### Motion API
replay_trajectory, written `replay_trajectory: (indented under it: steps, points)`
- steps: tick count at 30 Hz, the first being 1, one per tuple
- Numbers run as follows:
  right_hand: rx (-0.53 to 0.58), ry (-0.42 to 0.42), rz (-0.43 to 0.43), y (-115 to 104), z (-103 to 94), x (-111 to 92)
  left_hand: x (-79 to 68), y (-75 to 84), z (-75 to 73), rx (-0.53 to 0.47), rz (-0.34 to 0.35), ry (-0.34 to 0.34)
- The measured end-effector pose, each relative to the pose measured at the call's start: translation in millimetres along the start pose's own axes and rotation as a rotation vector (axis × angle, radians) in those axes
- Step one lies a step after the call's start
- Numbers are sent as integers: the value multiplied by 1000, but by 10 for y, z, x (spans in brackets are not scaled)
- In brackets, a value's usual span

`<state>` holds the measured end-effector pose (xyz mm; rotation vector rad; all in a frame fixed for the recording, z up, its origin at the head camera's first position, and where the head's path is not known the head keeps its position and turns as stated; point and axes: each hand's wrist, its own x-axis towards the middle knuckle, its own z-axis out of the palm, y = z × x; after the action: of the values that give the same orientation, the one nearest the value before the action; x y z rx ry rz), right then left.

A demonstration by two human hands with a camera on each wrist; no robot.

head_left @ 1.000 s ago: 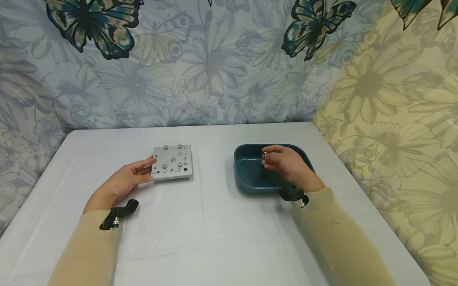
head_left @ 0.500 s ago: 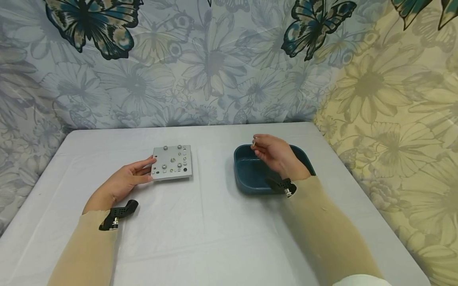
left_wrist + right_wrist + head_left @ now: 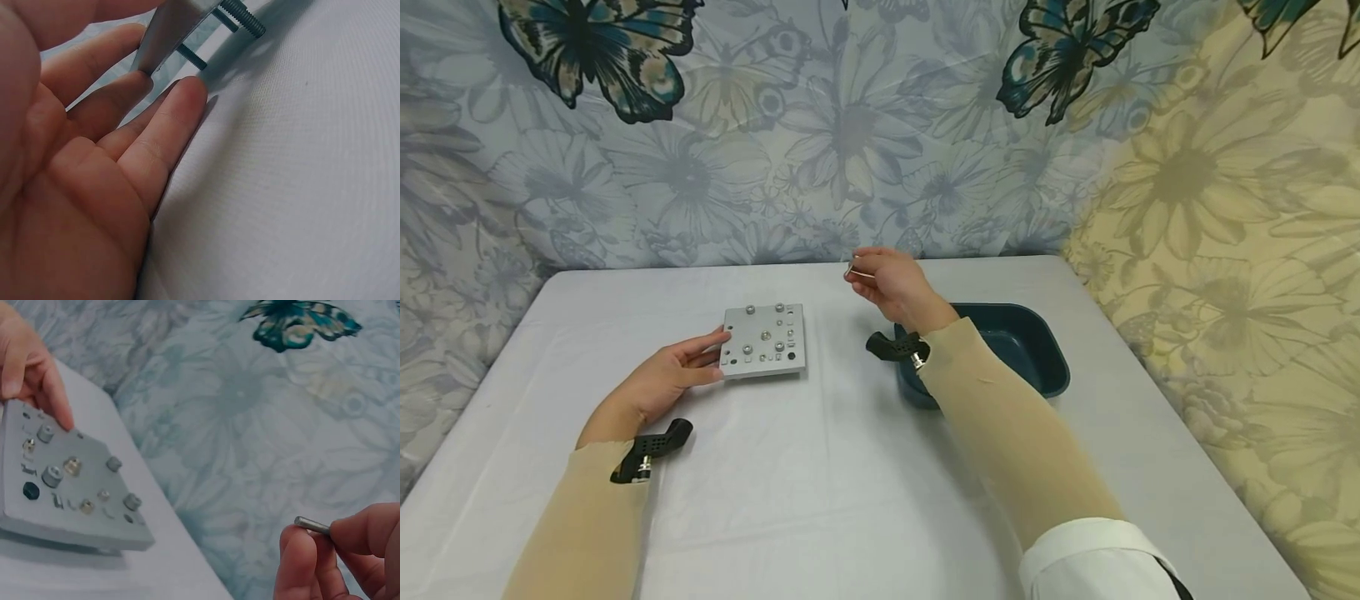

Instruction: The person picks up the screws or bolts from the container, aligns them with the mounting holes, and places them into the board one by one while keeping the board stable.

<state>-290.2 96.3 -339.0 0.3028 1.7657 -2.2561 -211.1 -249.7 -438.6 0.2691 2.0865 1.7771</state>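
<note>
A square silver metal plate stands at the left-centre of the white table, fitted with several screws and small fasteners. My left hand holds its left edge, thumb at the near corner and fingers along the side. Below the plate, threaded screw shanks stick out in the left wrist view. My right hand is raised beyond the blue bin's left side, pinching a slim metal pin between thumb and fingers. One end of the pin shows; the rest is hidden by the fingertips.
A dark blue rectangular bin stands right of centre, partly covered by my right forearm. White cloth covers the table. Behind it hangs a floral and butterfly backdrop.
My right hand has come up out of the bin and moved left toward the plate, carrying the metal pin. The left hand and plate have stayed in place.
</note>
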Motion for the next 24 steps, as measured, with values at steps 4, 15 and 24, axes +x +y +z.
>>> replay_trajectory:
  steps: [4,15,24]
  points:
    - [-58,13,9,124,223,107,8,2,-2,-5,1,-2]
    - [-231,22,-4,518,584,197,13,-3,-3,10,-2,3]
    - [-347,38,-37,645,667,250,9,5,-12,8,-4,5]
